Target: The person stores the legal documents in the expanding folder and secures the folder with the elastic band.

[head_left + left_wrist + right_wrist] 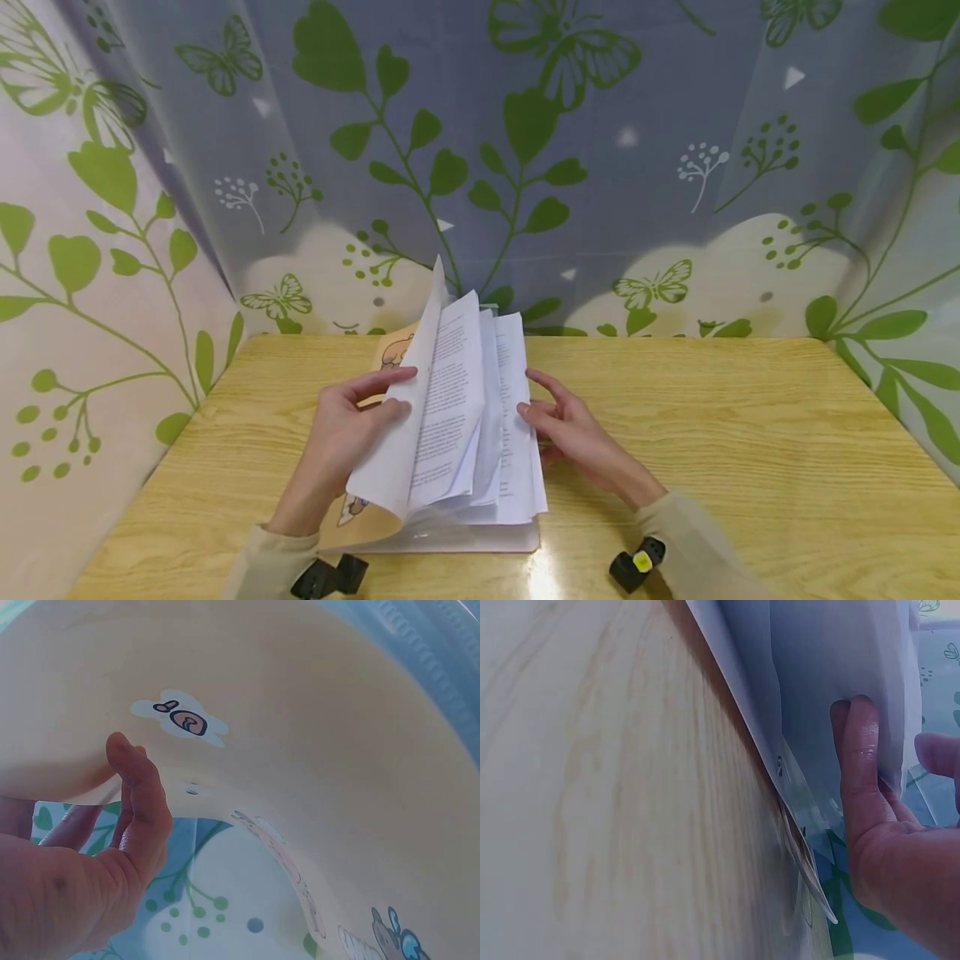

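A soft folder with an orange cartoon-printed cover (375, 521) lies on the table. My left hand (345, 425) holds the cover's free edge, which bends up and shows its white inner face. In the left wrist view the printed outer side of the cover (285, 720) arches over the left hand (97, 862). Inside are several loose sheets of printed paper (450, 400), fanned out toward the right. My right hand (573, 425) pinches the right edge of the sheets, thumb on top. The right wrist view shows fingers (861, 750) of that hand against the underside of the paper (817, 667).
A light wooden table (712, 442) stretches out on both sides of the folder. Behind it hangs a curtain (660, 208) printed with green leaves and butterflies. Each wrist wears a black camera mount (630, 567). The folder's clear lower edge (472, 537) lies near the table's front.
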`<state>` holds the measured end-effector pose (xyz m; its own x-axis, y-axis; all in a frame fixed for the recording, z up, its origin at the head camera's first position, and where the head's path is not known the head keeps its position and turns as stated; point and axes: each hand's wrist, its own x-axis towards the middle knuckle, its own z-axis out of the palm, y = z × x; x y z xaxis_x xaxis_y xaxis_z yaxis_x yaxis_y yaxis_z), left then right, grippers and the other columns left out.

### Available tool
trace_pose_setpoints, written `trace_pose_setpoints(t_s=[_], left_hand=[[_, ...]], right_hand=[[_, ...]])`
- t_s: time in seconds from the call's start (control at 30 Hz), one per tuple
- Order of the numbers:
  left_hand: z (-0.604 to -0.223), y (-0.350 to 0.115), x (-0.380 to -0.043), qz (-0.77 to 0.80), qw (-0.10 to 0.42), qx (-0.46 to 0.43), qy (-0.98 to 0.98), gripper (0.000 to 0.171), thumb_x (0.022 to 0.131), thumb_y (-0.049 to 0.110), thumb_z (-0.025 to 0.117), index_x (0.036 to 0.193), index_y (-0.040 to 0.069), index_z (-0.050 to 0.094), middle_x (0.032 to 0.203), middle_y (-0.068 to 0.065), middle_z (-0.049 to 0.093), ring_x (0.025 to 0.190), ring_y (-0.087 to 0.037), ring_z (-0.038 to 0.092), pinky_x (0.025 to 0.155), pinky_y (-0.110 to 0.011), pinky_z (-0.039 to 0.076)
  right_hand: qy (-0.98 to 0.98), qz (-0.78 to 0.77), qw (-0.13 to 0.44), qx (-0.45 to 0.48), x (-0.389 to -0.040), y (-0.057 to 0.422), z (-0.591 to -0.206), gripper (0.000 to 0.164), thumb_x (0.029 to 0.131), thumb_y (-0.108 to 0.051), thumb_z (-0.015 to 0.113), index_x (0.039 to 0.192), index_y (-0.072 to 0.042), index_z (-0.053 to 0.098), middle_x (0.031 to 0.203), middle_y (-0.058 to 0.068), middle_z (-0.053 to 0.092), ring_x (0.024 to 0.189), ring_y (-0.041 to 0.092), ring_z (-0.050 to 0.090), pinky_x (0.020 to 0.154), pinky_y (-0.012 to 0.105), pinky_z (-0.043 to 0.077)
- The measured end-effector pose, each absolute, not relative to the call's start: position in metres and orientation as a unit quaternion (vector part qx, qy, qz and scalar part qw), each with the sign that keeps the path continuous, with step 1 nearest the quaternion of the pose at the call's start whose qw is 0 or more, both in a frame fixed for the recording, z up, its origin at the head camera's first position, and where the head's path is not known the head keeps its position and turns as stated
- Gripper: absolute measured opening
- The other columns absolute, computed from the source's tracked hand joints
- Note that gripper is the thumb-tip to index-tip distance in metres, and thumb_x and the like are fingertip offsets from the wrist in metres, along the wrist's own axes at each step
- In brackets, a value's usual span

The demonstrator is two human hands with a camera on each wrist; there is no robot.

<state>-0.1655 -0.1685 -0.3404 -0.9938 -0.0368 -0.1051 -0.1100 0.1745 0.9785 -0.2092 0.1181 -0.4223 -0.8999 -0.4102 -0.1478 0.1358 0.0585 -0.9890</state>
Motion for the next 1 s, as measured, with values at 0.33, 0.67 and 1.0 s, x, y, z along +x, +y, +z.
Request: trace_pose_setpoints(t_s=[0.33, 0.67, 1.0], left_hand=[[-0.340, -0.168, -0.166, 0.635, 0.026, -0.044, 0.771, 0.040, 0.094, 0.006, 0.065, 0.133, 0.013, 0.070, 0.141, -0.014, 0.058, 0.087, -0.019, 0.072, 0.069, -0.029, 0.061], [-0.340, -0.167, -0.166, 0.635, 0.026, -0.040, 0.771, 0.040, 0.094, 0.006, 0.065, 0.133, 0.013, 0.070, 0.140, -0.014, 0.059, 0.087, -0.019, 0.072, 0.069, -0.029, 0.061], [-0.342, -0.167, -0.166, 0.630, 0.025, -0.036, 0.775, 0.038, 0.095, 0.007, 0.065, 0.132, 0.013, 0.070, 0.139, -0.014, 0.059, 0.087, -0.020, 0.071, 0.070, -0.029, 0.061]], right_hand=[[0.695, -0.679, 0.210, -0.108, -0.211, 0.114, -0.423, 0.072, 0.105, -0.030, 0.056, 0.163, -0.018, 0.016, 0.145, 0.024, 0.057, 0.098, 0.018, 0.073, 0.070, 0.032, 0.060], [0.689, -0.684, 0.212, -0.112, -0.213, 0.108, -0.424, 0.072, 0.105, -0.027, 0.057, 0.163, -0.017, 0.017, 0.139, 0.024, 0.061, 0.094, 0.017, 0.073, 0.066, 0.031, 0.059], [0.690, -0.681, 0.215, -0.118, -0.214, 0.103, -0.424, 0.073, 0.104, -0.026, 0.058, 0.163, -0.014, 0.017, 0.138, 0.025, 0.061, 0.091, 0.015, 0.072, 0.061, 0.027, 0.057]])
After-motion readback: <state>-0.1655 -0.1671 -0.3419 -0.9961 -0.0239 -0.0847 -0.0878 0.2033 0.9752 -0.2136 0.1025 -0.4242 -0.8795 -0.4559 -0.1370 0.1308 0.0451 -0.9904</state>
